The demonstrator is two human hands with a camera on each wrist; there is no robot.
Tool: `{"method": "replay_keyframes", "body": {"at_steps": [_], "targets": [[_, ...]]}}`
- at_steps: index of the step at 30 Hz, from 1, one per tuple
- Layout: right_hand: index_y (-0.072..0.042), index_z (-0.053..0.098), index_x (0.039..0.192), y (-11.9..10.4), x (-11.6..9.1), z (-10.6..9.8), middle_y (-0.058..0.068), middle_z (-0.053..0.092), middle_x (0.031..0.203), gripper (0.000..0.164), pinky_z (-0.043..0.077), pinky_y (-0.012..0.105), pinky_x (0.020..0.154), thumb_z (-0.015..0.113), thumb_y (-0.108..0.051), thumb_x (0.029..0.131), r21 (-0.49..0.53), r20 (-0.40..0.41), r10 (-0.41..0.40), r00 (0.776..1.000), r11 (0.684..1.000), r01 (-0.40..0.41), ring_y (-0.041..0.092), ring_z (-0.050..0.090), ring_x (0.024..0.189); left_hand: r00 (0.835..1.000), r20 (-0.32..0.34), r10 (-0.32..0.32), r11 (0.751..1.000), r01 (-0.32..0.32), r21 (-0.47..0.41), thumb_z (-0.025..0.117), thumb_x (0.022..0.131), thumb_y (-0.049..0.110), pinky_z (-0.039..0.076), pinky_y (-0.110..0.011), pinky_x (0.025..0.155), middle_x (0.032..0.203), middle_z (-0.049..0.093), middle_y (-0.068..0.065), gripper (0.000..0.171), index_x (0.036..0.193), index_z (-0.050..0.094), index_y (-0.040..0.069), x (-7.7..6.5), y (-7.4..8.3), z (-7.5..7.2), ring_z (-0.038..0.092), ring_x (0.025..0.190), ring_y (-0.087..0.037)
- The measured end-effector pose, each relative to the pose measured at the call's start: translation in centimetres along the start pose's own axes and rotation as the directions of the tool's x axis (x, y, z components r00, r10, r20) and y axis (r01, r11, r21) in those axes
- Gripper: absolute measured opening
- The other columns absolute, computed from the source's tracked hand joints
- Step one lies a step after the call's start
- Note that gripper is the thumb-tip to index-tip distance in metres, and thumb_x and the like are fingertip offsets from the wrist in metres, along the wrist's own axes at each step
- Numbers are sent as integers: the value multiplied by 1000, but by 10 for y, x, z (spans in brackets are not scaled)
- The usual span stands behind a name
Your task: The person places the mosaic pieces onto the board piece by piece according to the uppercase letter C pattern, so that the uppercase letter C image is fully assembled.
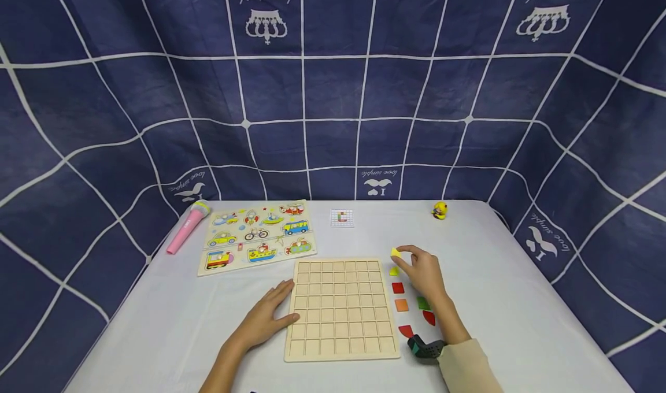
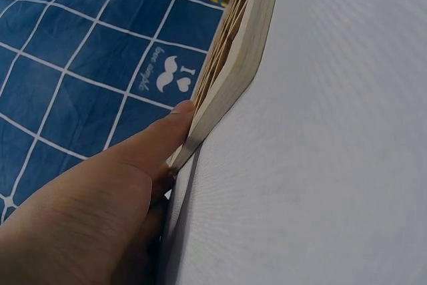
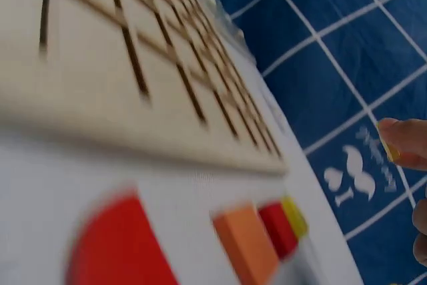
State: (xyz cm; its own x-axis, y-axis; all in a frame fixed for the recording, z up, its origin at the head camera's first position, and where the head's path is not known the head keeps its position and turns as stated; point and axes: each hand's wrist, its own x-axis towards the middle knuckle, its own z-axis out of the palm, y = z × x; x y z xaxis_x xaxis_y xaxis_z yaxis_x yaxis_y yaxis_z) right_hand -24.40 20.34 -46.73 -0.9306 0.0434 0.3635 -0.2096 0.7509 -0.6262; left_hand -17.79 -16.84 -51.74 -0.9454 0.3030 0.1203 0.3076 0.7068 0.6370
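A wooden grid board [image 1: 340, 309] lies on the white table, its square cells bare. My left hand [image 1: 267, 312] rests at the board's left edge, thumb on the rim and fingers straight; the left wrist view shows the thumb [image 2: 160, 138] against the board's side. Beyond the board's far right corner, my right hand [image 1: 422, 270] pinches a small yellow block [image 1: 395, 252] between thumb and fingertips, raised over the table. Below it, beside the board, a yellow piece [image 1: 394, 271], a red square [image 1: 398, 288], an orange square [image 1: 402, 305] and a red quarter-round piece [image 1: 406, 330] form a column.
A green block [image 1: 424, 303] and another red curved piece [image 1: 429, 317] lie under the right forearm. Behind are a vehicle puzzle board [image 1: 260, 237], a pink toy microphone [image 1: 187, 228], a pattern card [image 1: 341, 218] and a yellow figurine [image 1: 439, 210]. A black wrist device [image 1: 426, 348] is near the right sleeve.
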Motion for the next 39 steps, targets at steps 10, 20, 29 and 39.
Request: {"method": "replay_keyframes", "body": {"at_steps": [10, 20, 29, 39], "targets": [[-11, 70, 100, -41, -7, 43, -8, 30, 45, 29, 20, 18, 33, 74, -31, 79, 45, 24, -104, 994, 994, 103, 4, 20, 39, 1000, 10, 0, 1000, 0, -1, 66, 79, 49, 20, -50, 109, 147, 32, -8, 78, 141, 38, 11, -2, 2, -3, 25, 135, -29], [-14, 71, 97, -40, -23, 81, -5, 52, 54, 27, 26, 19, 37, 74, -33, 78, -6, 136, -142, 980, 989, 144, 3, 31, 44, 1000, 21, -4, 1000, 4, -9, 67, 79, 48, 19, -49, 110, 147, 32, -9, 78, 141, 39, 11, -1, 2, -4, 25, 135, -28], [-15, 72, 96, -40, -24, 86, 4, 69, 81, 24, 36, 19, 42, 74, -31, 78, -20, 129, -164, 978, 986, 168, 6, 47, 52, 1000, 22, -1, 1000, 1, -10, 65, 79, 51, 19, -48, 110, 147, 32, -8, 79, 142, 38, 11, -1, -1, -2, 25, 136, -28], [-16, 71, 98, -38, -26, 86, -7, 49, 52, 27, 29, 20, 36, 73, -34, 78, -27, 150, -161, 975, 986, 167, 5, 35, 44, 1000, 25, 0, 1000, 1, -16, 63, 79, 53, 19, -50, 109, 148, 31, -7, 79, 142, 37, 13, -1, -2, -2, 24, 136, -28]]}}
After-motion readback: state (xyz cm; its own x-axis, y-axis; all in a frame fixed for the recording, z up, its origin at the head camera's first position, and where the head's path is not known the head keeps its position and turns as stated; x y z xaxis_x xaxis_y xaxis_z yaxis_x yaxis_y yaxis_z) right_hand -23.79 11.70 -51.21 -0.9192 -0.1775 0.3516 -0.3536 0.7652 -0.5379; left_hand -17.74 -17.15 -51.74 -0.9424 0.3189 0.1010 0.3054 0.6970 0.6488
